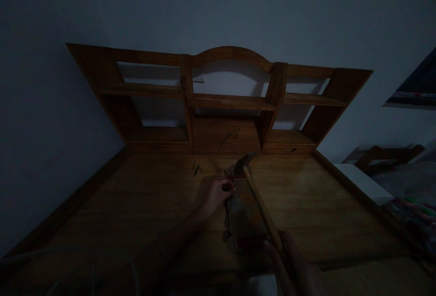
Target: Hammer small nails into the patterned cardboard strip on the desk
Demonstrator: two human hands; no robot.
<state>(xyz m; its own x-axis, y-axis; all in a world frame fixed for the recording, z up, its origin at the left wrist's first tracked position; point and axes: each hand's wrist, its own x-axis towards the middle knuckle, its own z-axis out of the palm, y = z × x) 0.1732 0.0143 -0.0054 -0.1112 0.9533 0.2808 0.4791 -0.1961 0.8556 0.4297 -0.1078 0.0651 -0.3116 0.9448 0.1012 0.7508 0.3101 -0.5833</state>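
Observation:
My right hand (289, 259) is wrapped round the lower part of the wooden handle of a hammer (261, 205). The dark hammer head (244, 163) is over the far end of a speckled brown and orange block (245, 209) with dark red ends. At that block's far left corner, my left hand (218, 191) has its thumb and fingers pinched together, just left of the hammer head. Whatever is between the fingertips is too small and dark to make out. Rumpled cloth-like material (230, 230) shows along the block's left edge.
Several thin dark pieces, like nails (196, 169), lie on the wooden desk (136, 196) left of the block. A wooden shelf unit (231, 101) rises along the back. To the right are a white surface (364, 182) and a wooden chair back (391, 153). The room is dim.

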